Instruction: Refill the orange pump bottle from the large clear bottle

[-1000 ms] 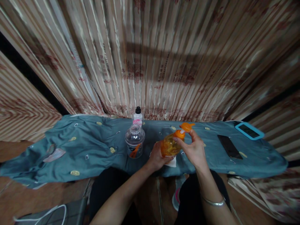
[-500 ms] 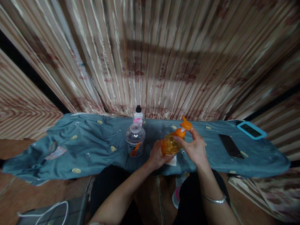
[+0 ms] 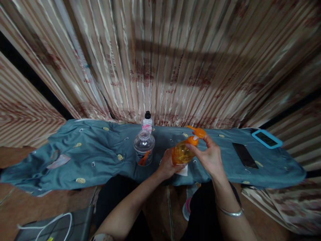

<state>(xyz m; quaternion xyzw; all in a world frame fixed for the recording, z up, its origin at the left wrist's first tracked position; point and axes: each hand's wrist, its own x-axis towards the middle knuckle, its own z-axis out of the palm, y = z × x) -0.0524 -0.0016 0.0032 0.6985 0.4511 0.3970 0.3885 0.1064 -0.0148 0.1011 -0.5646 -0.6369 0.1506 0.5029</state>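
Note:
My left hand is wrapped round the base of an orange bottle, which tilts to the right over a table draped in a teal cloth. My right hand pinches the bottle's orange pump cap at the neck. A white slip of paper lies under the bottle. To the left stands a clear open plastic bottle, with a small white bottle with a black cap behind it.
A black phone and a device in a blue case lie on the cloth at the right. Striped curtains hang right behind the table. A white cable lies on the floor at lower left.
The orange cap's spout has turned from pointing right, through upright, to pointing left under my right fingers. My left hand has stayed on the bottle.

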